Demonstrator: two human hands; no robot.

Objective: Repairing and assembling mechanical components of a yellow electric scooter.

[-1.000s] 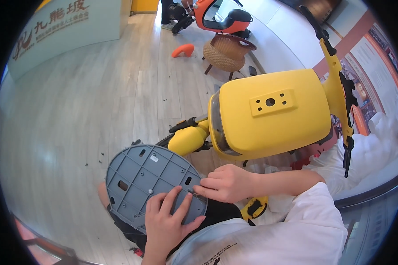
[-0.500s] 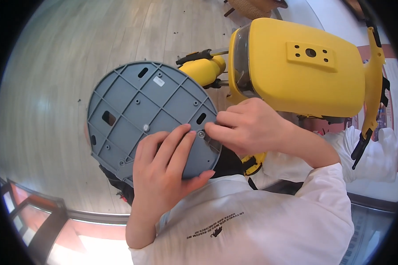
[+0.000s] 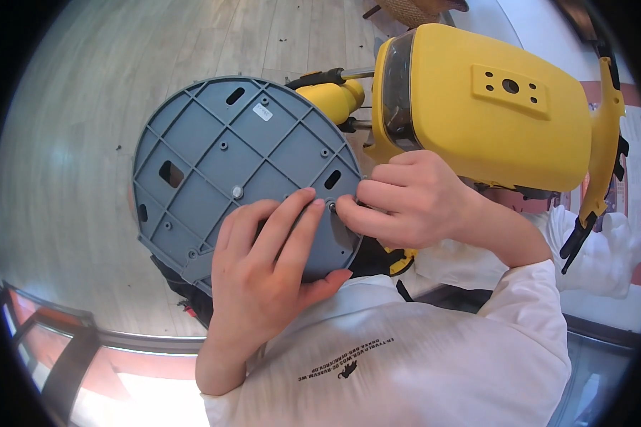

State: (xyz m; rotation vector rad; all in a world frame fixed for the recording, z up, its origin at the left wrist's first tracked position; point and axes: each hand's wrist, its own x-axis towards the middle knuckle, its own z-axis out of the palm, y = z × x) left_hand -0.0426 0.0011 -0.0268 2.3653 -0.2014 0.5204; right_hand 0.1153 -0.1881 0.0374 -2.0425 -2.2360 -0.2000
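Observation:
A grey, rounded plastic panel with crossed ribs, slots and small posts lies tilted over my lap. My left hand rests on its lower part with fingers spread, the fingertips close to a shiny metal fitting near the right edge. Beside that fitting, my right hand is closed, thumb and forefinger pinched together at it. Whatever is between those fingertips is hidden or too small to name. A pale round plug sits in the panel's middle, and a small white label is higher up.
At the right stands a large yellow machine with a dark clear window, close to my right forearm. A smaller yellow part is just past the panel. A wicker seat is at the far edge, on a wooden floor.
The panel's far edge has moved up in the view and the panel shifted slightly. My right hand has edged a little right and up, still pinched at the fitting.

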